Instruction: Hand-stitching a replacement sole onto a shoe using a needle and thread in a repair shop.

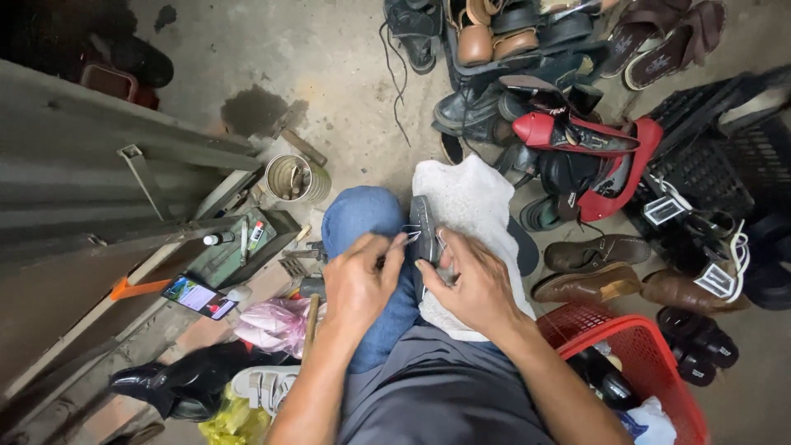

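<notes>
— Nearest the camera, what do you have?

— On my feed, two bare hands over the lap. I see the left hand (358, 276) curled nearly closed, thumb and forefinger pinched on something thin at the edge of one dark shoe (424, 228); whether that is a needle or thread I cannot tell. I see the right hand (474, 284) half closed, fingers wrapped round the shoe's other side, gripping it. The shoe stands on edge on one white cloth (470, 206) spread over the right knee, just beside the jeans-clad left knee (360, 216).

— And beside the lap?

— One red basket (651, 363) at lower right, just beside the right forearm. Lower left I count one white sandal (264, 386), one black glossy shoe (169, 381), one pink bag (276, 323) and one yellow bag (235, 422). One phone (199, 297) with a lit screen lies beside a green box (239, 251).

— Farther out?

— One metal can (295, 177) stands on the concrete floor (329, 66). To the right I count three brown shoes (597, 251), then one red high-heeled shoe (568, 134), and one black crate (717, 156). At the top lies a heap of shoes (511, 41), too tangled for me to count.
</notes>
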